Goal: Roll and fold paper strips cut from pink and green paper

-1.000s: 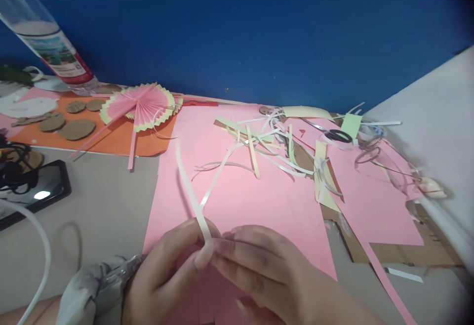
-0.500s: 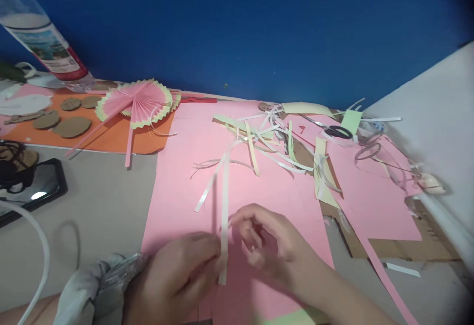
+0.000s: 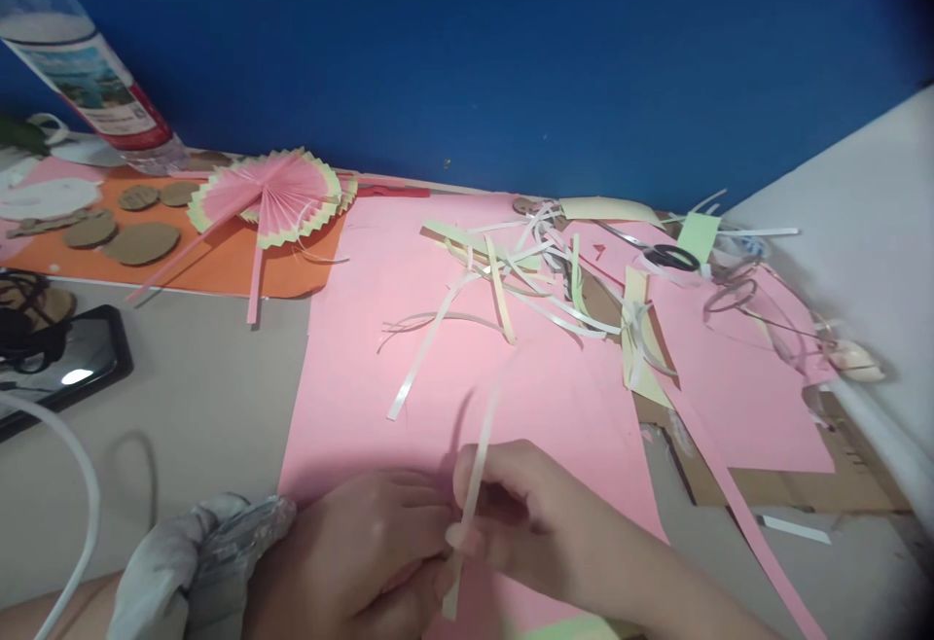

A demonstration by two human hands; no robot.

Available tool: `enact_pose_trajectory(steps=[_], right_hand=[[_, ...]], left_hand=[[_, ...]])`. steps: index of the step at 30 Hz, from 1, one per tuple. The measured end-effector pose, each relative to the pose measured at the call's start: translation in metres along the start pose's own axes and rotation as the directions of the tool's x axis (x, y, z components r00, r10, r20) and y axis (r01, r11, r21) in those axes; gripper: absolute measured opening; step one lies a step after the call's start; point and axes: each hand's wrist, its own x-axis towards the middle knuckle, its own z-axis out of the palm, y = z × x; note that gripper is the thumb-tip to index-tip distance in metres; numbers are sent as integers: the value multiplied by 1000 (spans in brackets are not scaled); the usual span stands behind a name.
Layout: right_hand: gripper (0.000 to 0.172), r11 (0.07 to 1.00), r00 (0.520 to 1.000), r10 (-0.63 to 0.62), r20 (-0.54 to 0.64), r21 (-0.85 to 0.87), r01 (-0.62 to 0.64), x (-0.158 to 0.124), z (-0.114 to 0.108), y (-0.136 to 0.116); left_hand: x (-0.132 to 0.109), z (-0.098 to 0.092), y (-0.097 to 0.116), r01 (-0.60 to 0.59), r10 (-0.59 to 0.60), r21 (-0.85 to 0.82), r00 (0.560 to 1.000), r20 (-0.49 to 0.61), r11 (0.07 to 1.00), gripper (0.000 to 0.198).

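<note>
A narrow pale paper strip (image 3: pixel 480 455) stands up between my hands, its top end blurred over the large pink paper sheet (image 3: pixel 350 397). My left hand (image 3: pixel 357 548) is closed on the strip near its lower end, with thumb and fingers pinched together. Just to the right, my right hand (image 3: pixel 555 523) is closed around the strip a little higher, thumb in front and curled fingers behind. Beyond the hands, a tangle of white, cream and pale green paper strips (image 3: pixel 540 270) lies on the pink sheet.
At the left back, a pink and yellow folded paper fan (image 3: pixel 281 197) rests on orange paper (image 3: pixel 292 270) beside cardboard discs (image 3: pixel 146 243) and a bottle (image 3: pixel 94 86). A phone (image 3: pixel 80 358) lies nearer. Scissors (image 3: pixel 671 257), glasses (image 3: pixel 734 295) and cardboard (image 3: pixel 861 484) are on the right.
My right hand has moved in toward my left and taken hold of the paper strip. The strip has gone from nearly upright to leaning right, with its lower end a bit nearer me.
</note>
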Motion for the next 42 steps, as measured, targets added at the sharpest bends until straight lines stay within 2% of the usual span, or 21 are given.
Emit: enact_pose_trajectory(steps=[2, 5, 8, 11, 15, 19, 25, 34, 39, 42], right_hand=[[25, 998, 1000, 1, -9, -58, -2, 0, 3, 0], [29, 997, 989, -33, -144, -69, 23, 1, 2, 2], [32, 992, 943, -119, -310, -66, 104, 1, -2, 3], [32, 987, 916, -161, -367, -84, 139, 1, -6, 3], [30, 988, 918, -131, -373, -120, 92, 0, -5, 7], [29, 984, 924, -144, -354, -153, 95, -1, -3, 12], [28, 985, 926, -125, -357, -153, 74, -2, -4, 12], [32, 979, 917, -138, -373, -191, 70, -1, -4, 10], [29, 987, 920, -124, -372, -140, 76, -2, -4, 10], [30, 988, 923, -123, -366, -135, 78, -3, -5, 9]], left_hand=[[0, 1, 1, 4, -4, -1, 1000, 13, 1000, 21], [-3, 3, 0, 43, -43, -12, 996, -76, 999, 19], [-6, 3, 0, 98, -111, -85, 981, -159, 992, 13], [-6, 2, 1, 160, -182, -133, 966, -182, 978, 7], [-7, 2, 1, 183, -197, -91, 962, -188, 979, 5], [-5, 1, -1, 207, -216, -87, 968, -124, 975, 8], [-4, 0, -1, 229, -239, -110, 967, -88, 967, 16], [-4, -2, -1, 246, -268, -192, 959, -98, 950, 19], [-2, -3, 0, 229, -263, -197, 951, -165, 953, 19], [-2, -3, 0, 231, -263, -209, 955, -139, 950, 20]])
